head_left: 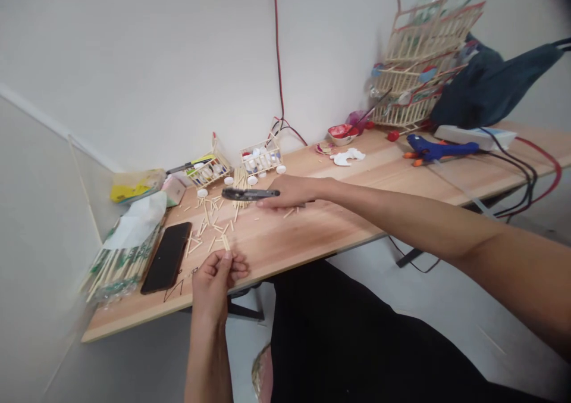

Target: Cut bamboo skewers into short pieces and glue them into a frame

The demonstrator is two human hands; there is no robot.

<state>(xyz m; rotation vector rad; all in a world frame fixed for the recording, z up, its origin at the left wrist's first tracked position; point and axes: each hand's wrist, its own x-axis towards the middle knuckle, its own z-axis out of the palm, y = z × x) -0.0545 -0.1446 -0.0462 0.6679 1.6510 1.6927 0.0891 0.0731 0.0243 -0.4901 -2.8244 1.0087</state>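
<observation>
My left hand (218, 275) is at the front edge of the wooden table (312, 236), its fingers pinched on a short wooden stick piece (225, 243) that points up. My right hand (292, 191) reaches across the table and grips dark pliers (250, 194), whose jaws point left over a scatter of cut stick pieces (209, 221). A bundle of longer sticks (241, 183) lies just beyond the pliers.
A black phone (167, 257) and packs of chopsticks (120, 263) lie at the left. Small stick baskets with white caps (261, 156) stand by the wall. A blue glue gun (435, 150), a power strip (475, 134), cables, a tall stick structure (422, 63) and a dark bag (491, 84) sit at the right.
</observation>
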